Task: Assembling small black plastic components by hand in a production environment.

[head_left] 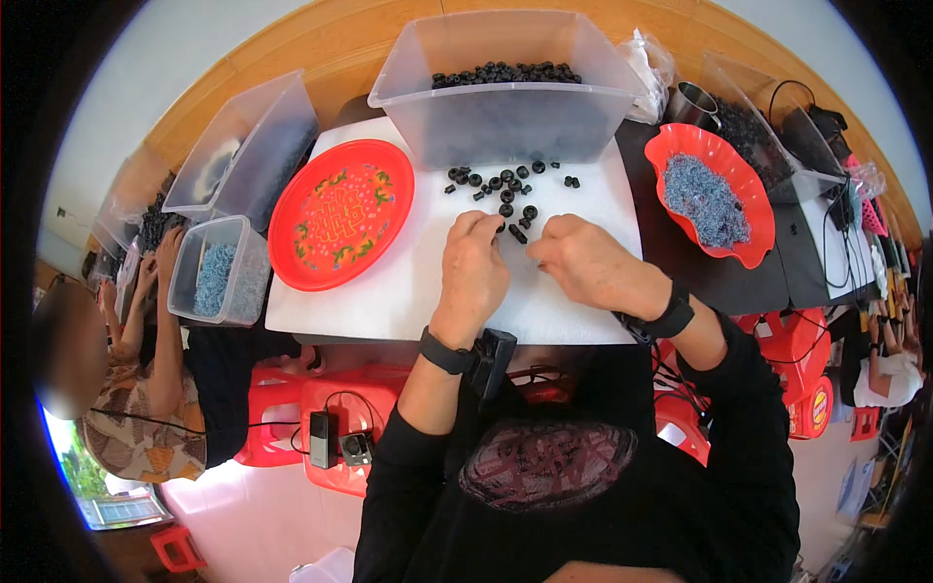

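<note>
On a white sheet (pixel 389 309) both my hands work close together. My left hand (pixel 473 277) is closed in a pinch, with a bit of black showing at its fingertips, seemingly a small round black part. The thumb and fingers of my right hand (pixel 595 267) are pressed together as well; what they hold, if anything, is hidden. Just beyond the fingertips lie several small black round parts (pixel 506 210), some ring-like with a hole. A short black cylindrical piece (pixel 518 234) lies between the two hands. Behind them stands a clear plastic bin (pixel 505 126) containing many more black parts.
A red round tray (pixel 292 255) lies at left, near a small clear tub (pixel 243 282) of bluish pieces. At right, a red scalloped bowl (pixel 761 228) holds small blue-grey metallic pieces beside a metal mug (pixel 692 105). Another person's arm (pixel 167 340) reaches in at far left.
</note>
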Tool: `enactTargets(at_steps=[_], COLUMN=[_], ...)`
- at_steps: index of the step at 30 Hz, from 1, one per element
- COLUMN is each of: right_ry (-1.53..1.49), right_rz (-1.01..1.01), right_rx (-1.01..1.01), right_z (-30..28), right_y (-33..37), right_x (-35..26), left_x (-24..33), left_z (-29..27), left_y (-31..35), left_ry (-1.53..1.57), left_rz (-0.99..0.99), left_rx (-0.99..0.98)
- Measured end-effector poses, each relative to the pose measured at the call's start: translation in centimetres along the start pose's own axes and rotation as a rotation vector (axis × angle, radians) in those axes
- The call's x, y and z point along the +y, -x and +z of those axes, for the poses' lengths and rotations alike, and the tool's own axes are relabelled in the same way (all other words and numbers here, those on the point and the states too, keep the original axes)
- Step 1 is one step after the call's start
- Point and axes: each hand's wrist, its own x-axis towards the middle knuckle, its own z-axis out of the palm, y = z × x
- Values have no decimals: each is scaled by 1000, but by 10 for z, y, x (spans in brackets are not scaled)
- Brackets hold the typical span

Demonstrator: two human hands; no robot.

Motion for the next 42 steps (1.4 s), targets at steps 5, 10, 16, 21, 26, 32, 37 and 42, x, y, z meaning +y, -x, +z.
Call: enactTargets(at_steps=[5,10,16,21,26,32,37,42], right_ry=[81,118,72,-225,-555,-812,-754,-626], right_rz=[-44,-57,-84,86,512,614,479,337], right_rx=[-13,-118,-80,154,66,96,230,287], right_z=[8,9,12,-2,-28,-32,-26,-22], right_y=[-6,-10,-11,-10,14,34,36,36], right_x=[-1,1,3,12,-7,-33,-50,-56], left_x=[-2,1,0,1,17,25,32,34], left_z=[3,-1,-1,-1,-16,-20,-17,-14], left_y=[0,0,2,6,21,41,47,56], left_ry=[-12,-6,-51,142,774,1398,1491,1505], left_rz=[36,43,65,-125,-491,-451,-408,-396], left_rx=[41,-42,-27,79,6,-177,-215,-218])
